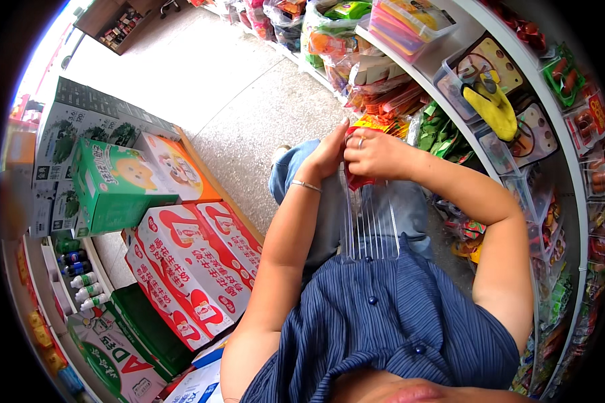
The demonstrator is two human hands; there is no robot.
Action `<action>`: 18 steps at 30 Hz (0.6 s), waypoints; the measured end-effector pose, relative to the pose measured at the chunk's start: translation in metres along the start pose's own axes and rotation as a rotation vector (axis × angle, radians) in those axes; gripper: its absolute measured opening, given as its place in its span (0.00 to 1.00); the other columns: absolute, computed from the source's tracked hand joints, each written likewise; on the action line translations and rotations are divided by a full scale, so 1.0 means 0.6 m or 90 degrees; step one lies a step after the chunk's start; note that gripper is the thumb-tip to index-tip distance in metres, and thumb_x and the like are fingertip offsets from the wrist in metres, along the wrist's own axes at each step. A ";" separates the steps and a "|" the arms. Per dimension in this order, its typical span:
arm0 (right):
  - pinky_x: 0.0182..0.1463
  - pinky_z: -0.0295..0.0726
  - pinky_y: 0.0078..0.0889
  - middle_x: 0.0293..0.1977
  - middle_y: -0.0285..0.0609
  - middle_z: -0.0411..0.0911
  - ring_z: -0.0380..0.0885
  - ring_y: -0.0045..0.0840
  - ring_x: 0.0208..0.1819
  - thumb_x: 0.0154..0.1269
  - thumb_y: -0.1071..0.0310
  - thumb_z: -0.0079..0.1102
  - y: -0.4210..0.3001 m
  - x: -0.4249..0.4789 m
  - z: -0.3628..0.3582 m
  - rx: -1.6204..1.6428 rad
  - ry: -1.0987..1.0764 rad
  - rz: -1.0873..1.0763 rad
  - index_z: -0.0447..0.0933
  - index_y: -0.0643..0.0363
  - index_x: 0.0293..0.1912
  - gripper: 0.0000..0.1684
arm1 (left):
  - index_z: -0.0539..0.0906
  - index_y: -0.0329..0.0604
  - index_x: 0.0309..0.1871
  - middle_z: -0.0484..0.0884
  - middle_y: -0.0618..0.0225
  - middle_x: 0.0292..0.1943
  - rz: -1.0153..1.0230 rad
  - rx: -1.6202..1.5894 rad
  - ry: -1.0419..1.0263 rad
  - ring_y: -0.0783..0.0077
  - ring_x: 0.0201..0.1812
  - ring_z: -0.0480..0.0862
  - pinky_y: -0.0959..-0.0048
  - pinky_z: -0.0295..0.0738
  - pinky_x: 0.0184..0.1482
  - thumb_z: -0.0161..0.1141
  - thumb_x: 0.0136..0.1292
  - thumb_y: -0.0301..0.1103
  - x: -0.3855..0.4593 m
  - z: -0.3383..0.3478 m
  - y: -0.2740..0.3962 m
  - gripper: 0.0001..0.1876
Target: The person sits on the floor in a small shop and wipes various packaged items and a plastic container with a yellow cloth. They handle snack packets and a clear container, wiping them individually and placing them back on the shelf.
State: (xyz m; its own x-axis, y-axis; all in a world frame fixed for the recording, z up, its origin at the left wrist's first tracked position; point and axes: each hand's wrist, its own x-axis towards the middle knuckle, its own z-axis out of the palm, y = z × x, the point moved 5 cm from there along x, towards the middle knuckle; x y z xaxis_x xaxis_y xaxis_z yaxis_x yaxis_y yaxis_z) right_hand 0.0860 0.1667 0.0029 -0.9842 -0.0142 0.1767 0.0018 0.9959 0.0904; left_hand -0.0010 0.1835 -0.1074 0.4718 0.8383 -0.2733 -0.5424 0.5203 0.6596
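Note:
Close together above my knees, my left hand (326,153) and my right hand (380,153) grip a small red packet (357,182). The fingers cover much of it, so its contents are hidden. My right hand wears a ring, and a bracelet circles my left wrist. Below the hands, a clear ribbed plastic container (370,221) rests between my lap and shirt front. Just beyond the fingers lie yellow-and-red snack packets (380,122). Green packets (441,132) are piled to the right of them.
At left, red-and-white drink cartons (191,267) are stacked by a green carton (113,181). On the right, white-edged shelves (489,161) hold clear bins (456,90) and a yellow cloth item (491,111). Stuffed plastic bags (327,45) line the far side of the speckled floor (252,101).

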 end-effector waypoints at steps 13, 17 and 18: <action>0.36 0.76 0.31 0.29 0.43 0.79 0.77 0.27 0.30 0.60 0.57 0.66 0.072 -0.188 0.073 0.448 0.246 0.794 0.79 0.62 0.38 0.17 | 0.79 0.39 0.50 0.85 0.66 0.37 0.047 0.086 0.033 0.76 0.37 0.80 0.73 0.73 0.45 0.42 0.74 0.54 0.005 -0.010 -0.006 0.26; 0.37 0.75 0.30 0.26 0.41 0.79 0.77 0.24 0.30 0.61 0.61 0.65 0.052 -0.177 0.080 0.640 0.165 0.721 0.78 0.63 0.34 0.13 | 0.79 0.37 0.50 0.84 0.67 0.34 0.063 0.090 0.040 0.75 0.36 0.80 0.74 0.72 0.44 0.42 0.74 0.54 -0.001 0.005 0.000 0.26; 0.37 0.75 0.33 0.26 0.42 0.79 0.78 0.29 0.30 0.60 0.64 0.64 0.046 -0.148 0.050 0.624 0.184 0.683 0.77 0.62 0.33 0.10 | 0.78 0.36 0.51 0.83 0.67 0.36 0.080 0.111 -0.008 0.75 0.37 0.80 0.74 0.73 0.45 0.46 0.73 0.52 -0.001 -0.009 -0.003 0.25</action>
State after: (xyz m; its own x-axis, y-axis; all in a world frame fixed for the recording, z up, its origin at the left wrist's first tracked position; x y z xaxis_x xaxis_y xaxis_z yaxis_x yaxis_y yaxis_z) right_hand 0.1682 0.1982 -0.0394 -0.5209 0.8503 -0.0755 0.4549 0.2017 -0.8674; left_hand -0.0038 0.1831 -0.1121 0.4181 0.8917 -0.1731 -0.4691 0.3752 0.7995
